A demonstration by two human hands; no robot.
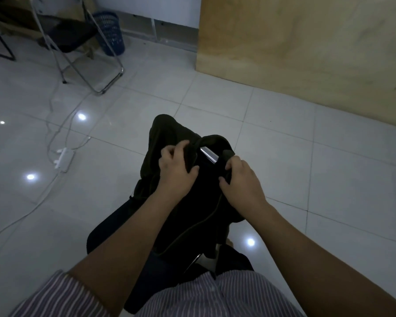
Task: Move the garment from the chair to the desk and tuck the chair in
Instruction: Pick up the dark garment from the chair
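Note:
A dark garment (167, 138) hangs over the back of a chair right below me, covering most of it. A short length of the chair's shiny metal top bar (208, 154) shows between my hands. My left hand (176, 170) is closed on the cloth at the left of the bar. My right hand (240, 179) is closed on the cloth at the right of it. The dark chair seat (108, 229) shows below and left of the garment. The desk's light wooden side panel (306, 46) stands at the upper right.
A folding metal chair (73, 40) and a blue mesh waste bin (110, 33) stand at the upper left. A white power strip (63, 159) with trailing cables lies on the tiled floor at the left. My striped shirt fills the bottom edge.

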